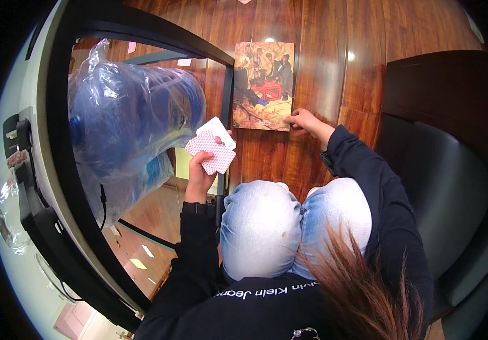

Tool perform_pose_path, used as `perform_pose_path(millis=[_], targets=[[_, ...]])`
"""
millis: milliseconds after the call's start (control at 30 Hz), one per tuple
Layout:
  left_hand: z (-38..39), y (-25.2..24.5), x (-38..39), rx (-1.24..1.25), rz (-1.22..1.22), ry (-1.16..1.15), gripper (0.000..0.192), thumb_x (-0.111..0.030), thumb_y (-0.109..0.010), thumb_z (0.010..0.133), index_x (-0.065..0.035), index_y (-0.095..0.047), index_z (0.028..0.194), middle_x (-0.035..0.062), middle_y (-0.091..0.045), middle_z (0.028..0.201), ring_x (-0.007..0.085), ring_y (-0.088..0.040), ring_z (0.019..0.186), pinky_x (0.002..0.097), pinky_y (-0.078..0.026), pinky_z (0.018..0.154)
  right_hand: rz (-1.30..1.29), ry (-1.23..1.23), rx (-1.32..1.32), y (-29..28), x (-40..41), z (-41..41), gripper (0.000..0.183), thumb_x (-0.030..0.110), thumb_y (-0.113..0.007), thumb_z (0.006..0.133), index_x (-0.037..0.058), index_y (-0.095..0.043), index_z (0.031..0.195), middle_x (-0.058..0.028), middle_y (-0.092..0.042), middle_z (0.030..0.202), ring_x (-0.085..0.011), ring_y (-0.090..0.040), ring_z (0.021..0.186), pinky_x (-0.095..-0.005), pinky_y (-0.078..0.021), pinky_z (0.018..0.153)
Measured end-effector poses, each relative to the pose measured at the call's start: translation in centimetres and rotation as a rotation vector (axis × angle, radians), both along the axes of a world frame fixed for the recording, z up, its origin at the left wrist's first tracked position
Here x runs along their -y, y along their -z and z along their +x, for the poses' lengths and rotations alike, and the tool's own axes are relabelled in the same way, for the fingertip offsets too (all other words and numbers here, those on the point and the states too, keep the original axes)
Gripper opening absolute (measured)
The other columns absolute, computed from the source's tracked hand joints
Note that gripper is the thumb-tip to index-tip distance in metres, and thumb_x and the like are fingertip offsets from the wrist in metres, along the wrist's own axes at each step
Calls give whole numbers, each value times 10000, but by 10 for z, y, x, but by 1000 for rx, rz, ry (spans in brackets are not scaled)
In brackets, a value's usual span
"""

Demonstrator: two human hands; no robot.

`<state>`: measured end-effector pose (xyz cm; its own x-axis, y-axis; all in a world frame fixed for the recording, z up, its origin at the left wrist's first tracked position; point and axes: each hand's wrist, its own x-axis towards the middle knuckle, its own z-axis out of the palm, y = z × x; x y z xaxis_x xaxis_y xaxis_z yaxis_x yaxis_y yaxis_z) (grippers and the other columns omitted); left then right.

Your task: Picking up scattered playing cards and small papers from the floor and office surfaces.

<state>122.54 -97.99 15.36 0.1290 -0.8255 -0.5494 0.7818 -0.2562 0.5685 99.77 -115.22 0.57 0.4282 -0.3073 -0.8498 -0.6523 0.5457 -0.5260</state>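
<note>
My left hand grips a small fanned bunch of playing cards with red-and-white patterned backs. One card among them shows a white face. On the wood floor ahead of my knees lies a booklet, its cover painted with robed figures around a red table. My right hand is at the booklet's lower right corner, fingertips over the cover edge and the other fingers curled. Whether a finger is beneath the corner is hidden.
Left of me stands a black-framed table with plastic-wrapped blue water bottles under it. A dark leather chair is at right. Loose cards lie about the floor, a pink one and a yellow one among them.
</note>
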Motion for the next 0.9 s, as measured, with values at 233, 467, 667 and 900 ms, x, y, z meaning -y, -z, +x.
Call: perform_pose_path(millis=[233,467,667,900], targets=[[-10,6,-6,43,15,5,393,-62,-441,602,14,-446,987,246,-412,1202,346,-493,1008,387,-444,850,204,365,205,-15,-6,9,311,155,-602,732,42,-476,994,-62,-412,1024,-199,-382,964,-402,-480,739],[-16,5,-3,23,31,25,410,-63,-444,594,13,-437,997,243,-414,1201,344,-488,1021,398,-443,853,320,458,324,-1,-3,0,451,239,-619,726,48,-459,1102,-90,-414,1186,-225,-352,1083,-386,-329,856],[-16,6,-3,46,47,28,408,-59,-447,595,19,-448,995,248,-410,1203,350,-479,1030,407,-438,861,49,330,286,-11,-9,11,523,303,-676,684,18,-439,1053,-84,-505,1035,-171,-461,933,-297,-367,761],[-19,9,0,67,23,50,391,-58,-452,598,19,-456,982,253,-405,1205,342,-483,1021,405,-439,859,-331,213,206,-5,-11,22,599,354,-696,626,-82,-444,951,-168,-580,854,-197,-580,730,-286,-465,598]])
